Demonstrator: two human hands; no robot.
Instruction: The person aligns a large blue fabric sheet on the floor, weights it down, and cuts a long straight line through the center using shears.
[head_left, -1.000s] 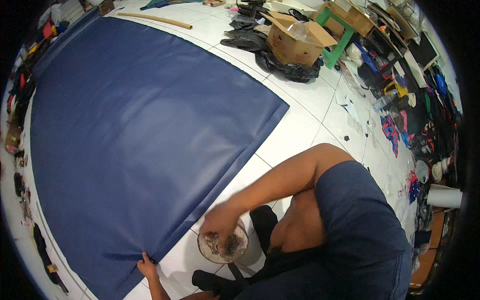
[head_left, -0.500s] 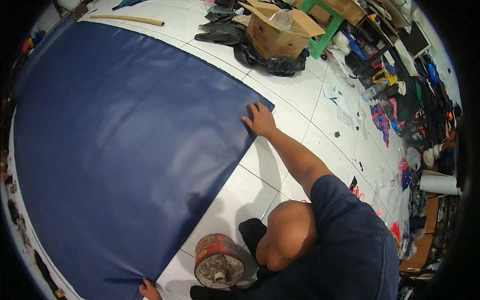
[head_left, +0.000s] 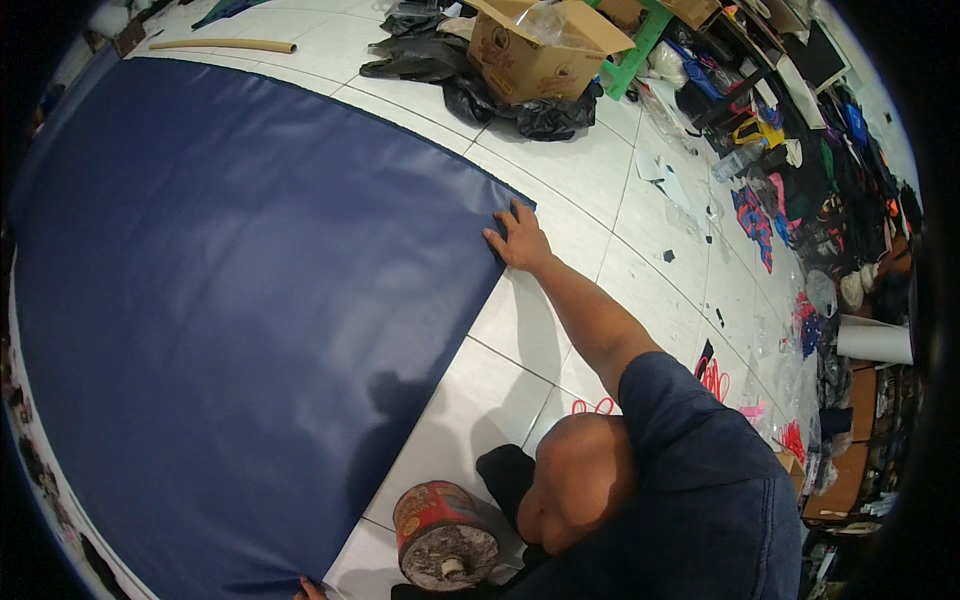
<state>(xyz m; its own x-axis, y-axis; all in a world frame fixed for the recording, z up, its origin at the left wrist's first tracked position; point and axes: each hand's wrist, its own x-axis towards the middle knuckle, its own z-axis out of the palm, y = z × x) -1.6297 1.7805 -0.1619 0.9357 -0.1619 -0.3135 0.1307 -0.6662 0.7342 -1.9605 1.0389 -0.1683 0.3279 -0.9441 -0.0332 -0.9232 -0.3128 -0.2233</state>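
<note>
The blue sheet (head_left: 230, 280) covers the tiled floor (head_left: 565, 178) at the frame's left and centre, the right hand (head_left: 522, 242) resting with fingers spread by its right corner, seemingly to hold it flat, while the left hand (head_left: 311, 590) touches its bottom edge, too cropped to tell its grip.

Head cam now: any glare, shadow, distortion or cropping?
Head view: soft pale glare on the blue sheet; head view: shadows across sheet and floor tiles, one beside the right hand; head view: fisheye bending, black corners; head view: left hand cropped at lower edge.
</note>
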